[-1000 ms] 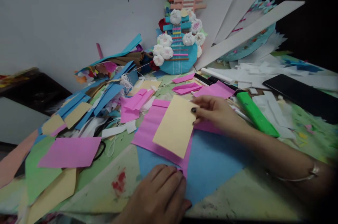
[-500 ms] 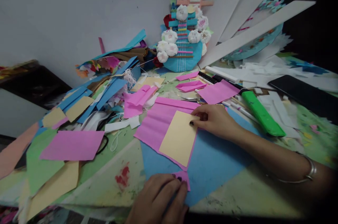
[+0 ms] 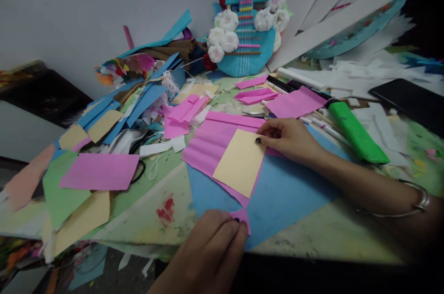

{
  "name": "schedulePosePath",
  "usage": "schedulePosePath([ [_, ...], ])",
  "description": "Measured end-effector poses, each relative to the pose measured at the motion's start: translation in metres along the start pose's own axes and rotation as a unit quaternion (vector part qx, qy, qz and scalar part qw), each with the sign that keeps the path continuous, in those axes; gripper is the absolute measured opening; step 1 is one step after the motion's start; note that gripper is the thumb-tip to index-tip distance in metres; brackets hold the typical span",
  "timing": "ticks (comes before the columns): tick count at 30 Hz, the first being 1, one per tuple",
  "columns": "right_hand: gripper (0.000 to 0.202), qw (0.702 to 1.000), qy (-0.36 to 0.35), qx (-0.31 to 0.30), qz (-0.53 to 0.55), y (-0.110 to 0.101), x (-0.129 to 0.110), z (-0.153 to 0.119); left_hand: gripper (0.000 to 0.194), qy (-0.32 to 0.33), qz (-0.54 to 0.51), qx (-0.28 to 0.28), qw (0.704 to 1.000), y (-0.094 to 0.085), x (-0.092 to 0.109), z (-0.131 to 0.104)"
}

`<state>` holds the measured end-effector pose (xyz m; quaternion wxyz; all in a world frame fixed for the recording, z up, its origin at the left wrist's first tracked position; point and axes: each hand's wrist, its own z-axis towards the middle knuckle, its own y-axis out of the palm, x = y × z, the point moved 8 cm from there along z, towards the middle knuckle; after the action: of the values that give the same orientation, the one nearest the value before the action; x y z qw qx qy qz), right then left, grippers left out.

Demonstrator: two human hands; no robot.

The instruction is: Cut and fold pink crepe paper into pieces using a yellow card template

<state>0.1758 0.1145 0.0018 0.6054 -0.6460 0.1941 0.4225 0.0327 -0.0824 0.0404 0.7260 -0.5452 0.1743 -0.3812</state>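
A cream paper rectangle [image 3: 240,162] lies at a slant over a creased sheet of pink paper [image 3: 204,146]. Both rest on a large piece of blue paper [image 3: 294,187]. My right hand [image 3: 289,140] pinches the upper right corner of the cream rectangle between thumb and fingers. Nearer to me, my left hand [image 3: 211,250] has its fingers closed on a small pink paper piece [image 3: 244,221], just below the pink sheet's lower corner. Whether that piece joins the sheet cannot be made out.
Paper scraps, including a pink rectangle [image 3: 100,171], crowd the left. A blue paper guitar [image 3: 249,56] with white paper flowers leans at the back. On the right lie a green-handled tool [image 3: 357,132], white strips and a black phone-like slab [image 3: 409,100]. The table's edge [image 3: 305,257] runs close in front.
My view has tipped downward, so everything sits higher in the picture. Both hands keep their holds, and the papers lie much as before.
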Motion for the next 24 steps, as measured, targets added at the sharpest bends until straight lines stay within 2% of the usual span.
schedulePosePath([
  [4, 0.012, 1.0, 0.005, 0.002, 0.014, 0.0, 0.0, 0.001, 0.029, -0.01, -0.014, -0.015, 1.0, 0.0, 0.001, -0.004],
  [8, 0.012, 0.998, 0.015, -0.004, 0.054, 0.001, 0.002, 0.001, 0.019, -0.011, 0.006, 0.046, 0.999, -0.008, -0.005, -0.015],
  [11, 0.012, 0.993, 0.035, -0.013, 0.11, 0.001, 0.004, 0.0, 0.013, -0.062, 0.022, 0.07, 0.995, -0.018, -0.024, -0.019],
  [14, 0.014, 0.983, 0.058, -0.005, 0.174, -0.003, 0.001, -0.002, 0.011, -0.097, 0.086, 0.074, 0.989, -0.031, -0.044, -0.018],
  [17, 0.021, 0.97, 0.065, 0.023, 0.232, -0.015, -0.006, -0.004, 0.005, -0.086, 0.129, 0.065, 0.986, -0.038, -0.055, -0.01],
  [19, 0.023, 0.954, 0.086, 0.036, 0.286, -0.019, -0.008, -0.006, 0.016, -0.075, 0.129, 0.071, 0.986, -0.039, -0.059, -0.001],
  [22, 0.019, 0.935, 0.134, 0.001, 0.33, -0.01, -0.006, -0.011, 0.029, -0.038, 0.125, 0.065, 0.989, -0.03, -0.058, 0.014],
  [24, 0.016, 0.941, 0.141, -0.041, 0.304, -0.001, -0.008, -0.016, 0.028, 0.006, 0.129, 0.06, 0.99, -0.022, -0.052, 0.022],
])
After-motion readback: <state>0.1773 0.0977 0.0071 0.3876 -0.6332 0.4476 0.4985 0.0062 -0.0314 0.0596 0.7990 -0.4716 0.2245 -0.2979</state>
